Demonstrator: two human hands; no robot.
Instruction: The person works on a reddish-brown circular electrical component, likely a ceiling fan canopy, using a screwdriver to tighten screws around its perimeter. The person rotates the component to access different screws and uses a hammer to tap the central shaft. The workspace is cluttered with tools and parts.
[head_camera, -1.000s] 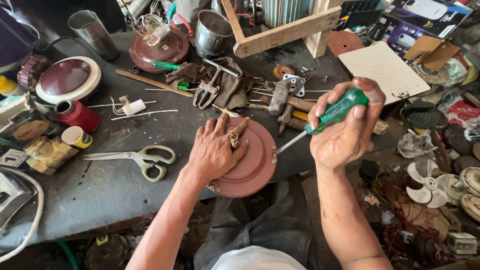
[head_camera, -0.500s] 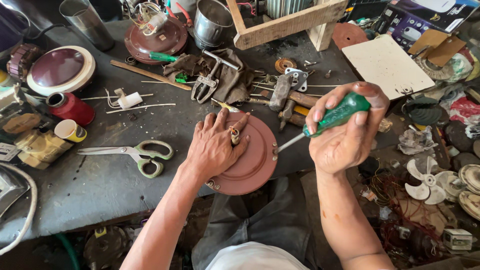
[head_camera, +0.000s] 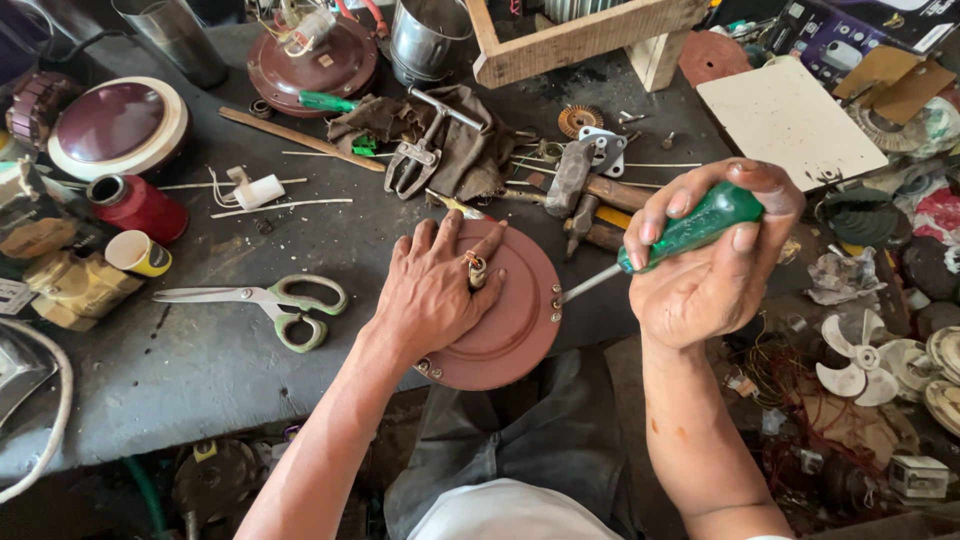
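Left hand (head_camera: 432, 290) fingers spread flat on brown disc (head_camera: 515, 305), right hand (head_camera: 700, 265) fingers wrapped round green screwdriver (head_camera: 665, 245), tip at disc's right rim, scissors (head_camera: 260, 300) left on worktop (head_camera: 200, 370)

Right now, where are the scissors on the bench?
In the head view, the green-handled scissors lie flat on the dark bench, left of the left hand pressing the round reddish-brown cover, below the red spool.

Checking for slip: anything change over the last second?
Barely. The right hand holds the green screwdriver as before, tip at the edge of the round brown cover. The left hand stays flat on the cover. The scissors haven't moved. Nothing taken up or released.
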